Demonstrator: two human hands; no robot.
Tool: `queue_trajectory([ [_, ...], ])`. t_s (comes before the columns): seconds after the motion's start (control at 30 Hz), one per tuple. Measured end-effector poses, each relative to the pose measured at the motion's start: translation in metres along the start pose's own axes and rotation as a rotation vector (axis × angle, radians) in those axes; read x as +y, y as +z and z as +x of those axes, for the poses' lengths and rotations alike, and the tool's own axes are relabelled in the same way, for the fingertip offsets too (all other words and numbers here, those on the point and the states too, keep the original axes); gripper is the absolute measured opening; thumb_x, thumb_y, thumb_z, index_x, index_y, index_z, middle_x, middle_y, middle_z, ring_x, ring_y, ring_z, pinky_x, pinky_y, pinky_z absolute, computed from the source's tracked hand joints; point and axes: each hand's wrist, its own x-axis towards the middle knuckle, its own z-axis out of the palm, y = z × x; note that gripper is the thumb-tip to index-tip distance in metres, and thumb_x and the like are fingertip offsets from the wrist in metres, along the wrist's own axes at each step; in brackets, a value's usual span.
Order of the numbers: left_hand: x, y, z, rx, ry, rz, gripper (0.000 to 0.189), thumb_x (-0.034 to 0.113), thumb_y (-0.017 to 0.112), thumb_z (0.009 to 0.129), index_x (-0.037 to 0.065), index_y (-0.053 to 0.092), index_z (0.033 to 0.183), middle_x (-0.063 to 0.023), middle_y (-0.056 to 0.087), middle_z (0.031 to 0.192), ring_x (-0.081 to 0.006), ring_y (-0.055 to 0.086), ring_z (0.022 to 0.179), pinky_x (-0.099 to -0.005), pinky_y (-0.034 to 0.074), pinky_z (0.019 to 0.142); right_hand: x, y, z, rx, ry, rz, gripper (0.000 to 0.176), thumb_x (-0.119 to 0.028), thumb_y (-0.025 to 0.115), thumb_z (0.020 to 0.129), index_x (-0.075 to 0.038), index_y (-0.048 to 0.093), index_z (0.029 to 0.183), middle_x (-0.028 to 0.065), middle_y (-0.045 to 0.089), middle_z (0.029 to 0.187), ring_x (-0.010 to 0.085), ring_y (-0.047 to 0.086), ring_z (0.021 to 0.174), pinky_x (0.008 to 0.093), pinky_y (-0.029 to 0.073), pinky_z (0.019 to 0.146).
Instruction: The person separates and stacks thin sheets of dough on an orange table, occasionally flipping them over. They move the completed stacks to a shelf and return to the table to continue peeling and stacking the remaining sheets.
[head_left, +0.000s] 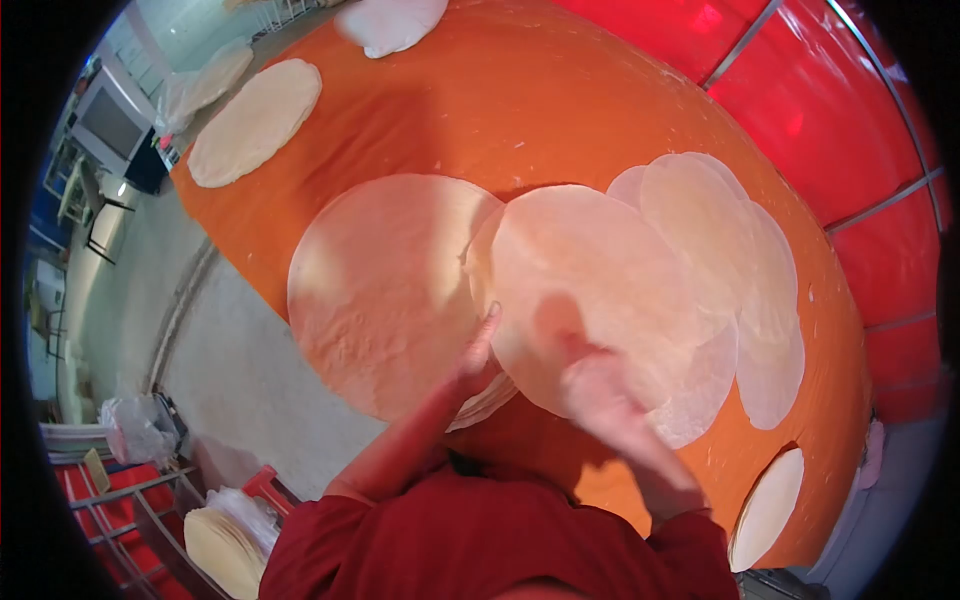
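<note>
Two large groups of thin round dough sheets lie side by side before me. My left hand (482, 345) is at the right edge of the left stack of dough sheets (370, 290), with a digit stretched forward and the others mostly hidden. Right beside it is the left edge of the broad top dough sheet (590, 270) of the middle group. Over the near part of that sheet is my right hand (600, 385), smeared by motion, its shadow falling on the dough. Thin, overlapping dough sheets (700, 220) fan out to the right.
An orange table (480, 110) carries everything. Another round sheet (255, 122) lies at its far left, a pale piece (390, 22) at the far edge, and one sheet (768, 510) at the near right. A rack (130, 500) with stacked rounds (222, 550) stands at lower left.
</note>
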Motion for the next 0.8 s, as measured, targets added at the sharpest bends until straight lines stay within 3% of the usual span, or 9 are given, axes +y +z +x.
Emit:
queue_trajectory([
  [0.1, -0.009, -0.033, 0.018, -0.088, -0.122, -0.238, 0.034, 0.019, 0.044, 0.086, 0.006, 0.038, 0.116, -0.0064, 0.050, 0.106, -0.0188, 0.046, 0.099, -0.0289, 0.041, 0.083, -0.035, 0.029, -0.015, -0.044, -0.062, 0.035, 0.059, -0.027, 0.060, 0.069, -0.001, 0.037, 0.117, 0.0146, 0.051, 0.105, 0.0307, 0.049, 0.097, 0.0389, 0.043, 0.070],
  [0.17, -0.037, -0.109, 0.058, -0.344, 0.345, 0.716, 0.035, 0.010, 0.041, 0.082, 0.005, 0.037, 0.117, -0.0069, 0.049, 0.106, -0.0151, 0.049, 0.090, -0.0297, 0.041, 0.079, -0.038, 0.020, -0.025, -0.097, 0.094, 0.282, 0.071, -0.029, 0.062, 0.067, 0.000, 0.029, 0.123, 0.0188, 0.030, 0.127, 0.0342, 0.031, 0.115, 0.0412, 0.032, 0.088],
  [0.27, 0.043, 0.044, -0.006, -0.028, 0.411, 0.859, 0.036, -0.001, 0.042, 0.074, 0.003, 0.044, 0.110, -0.0069, 0.054, 0.096, -0.0130, 0.050, 0.083, -0.0271, 0.043, 0.072, -0.016, 0.031, -0.049, 0.114, 0.241, 0.457, 0.061, -0.026, 0.061, 0.071, -0.004, 0.035, 0.121, 0.0192, 0.036, 0.122, 0.0363, 0.029, 0.116, 0.0468, 0.025, 0.094],
  [0.43, 0.123, -0.012, -0.063, 0.072, 0.348, 0.813, 0.037, -0.002, 0.048, 0.068, 0.002, 0.047, 0.105, -0.0074, 0.055, 0.091, -0.0163, 0.051, 0.085, -0.0284, 0.043, 0.074, -0.028, 0.031, -0.015, 0.515, -0.004, 0.560, 0.041, -0.010, 0.055, 0.069, -0.007, 0.048, 0.110, 0.0175, 0.044, 0.115, 0.0296, 0.038, 0.112, 0.0441, 0.029, 0.092],
  [0.53, 0.137, -0.076, -0.119, 0.417, 0.691, 0.746, 0.051, 0.008, 0.058, 0.068, 0.002, 0.036, 0.114, -0.0093, 0.049, 0.105, -0.0193, 0.050, 0.089, -0.0306, 0.044, 0.073, -0.073, 0.028, 0.024, 0.305, -0.275, 0.286, 0.035, -0.009, 0.044, 0.070, -0.009, 0.052, 0.104, 0.0106, 0.047, 0.114, 0.0278, 0.040, 0.110, 0.0442, 0.029, 0.091],
  [0.6, 0.117, -0.146, -0.131, 1.161, 0.751, 1.696, 0.055, 0.017, 0.057, 0.073, 0.003, 0.029, 0.118, -0.0104, 0.042, 0.113, -0.0198, 0.047, 0.096, -0.0303, 0.042, 0.076, -0.082, 0.049, 0.027, 0.213, -0.286, 0.278, 0.035, -0.010, 0.043, 0.071, -0.009, 0.052, 0.104, 0.0090, 0.047, 0.115, 0.0280, 0.041, 0.109, 0.0446, 0.028, 0.091],
  [0.63, 0.116, -0.144, -0.134, 1.128, 0.759, 1.707, 0.055, 0.017, 0.057, 0.073, 0.003, 0.029, 0.118, -0.0104, 0.042, 0.113, -0.0198, 0.047, 0.096, -0.0303, 0.042, 0.076, -0.082, 0.057, 0.027, 0.229, -0.306, 0.321, 0.038, -0.007, 0.044, 0.066, -0.008, 0.053, 0.104, 0.0093, 0.047, 0.114, 0.0280, 0.041, 0.108, 0.0440, 0.028, 0.091],
  [0.7, 0.111, -0.135, -0.133, 0.949, 0.406, 0.428, 0.055, 0.024, 0.058, 0.074, 0.000, 0.031, 0.116, -0.0133, 0.043, 0.109, -0.0204, 0.044, 0.098, -0.0307, 0.037, 0.081, -0.076, 0.061, 0.023, 0.242, -0.283, 0.345, 0.042, -0.003, 0.045, 0.062, -0.007, 0.054, 0.103, 0.0095, 0.047, 0.114, 0.0281, 0.041, 0.108, 0.0434, 0.027, 0.091],
  [0.8, 0.095, -0.155, -0.128, 0.718, 0.532, 0.665, 0.047, 0.023, 0.056, 0.077, -0.001, 0.035, 0.110, -0.0131, 0.045, 0.103, -0.0196, 0.044, 0.095, -0.0310, 0.038, 0.080, -0.063, 0.057, 0.018, 0.123, -0.313, 0.398, 0.037, -0.008, 0.045, 0.068, -0.007, 0.052, 0.104, 0.0105, 0.048, 0.109, 0.0292, 0.038, 0.109, 0.0457, 0.026, 0.091],
])
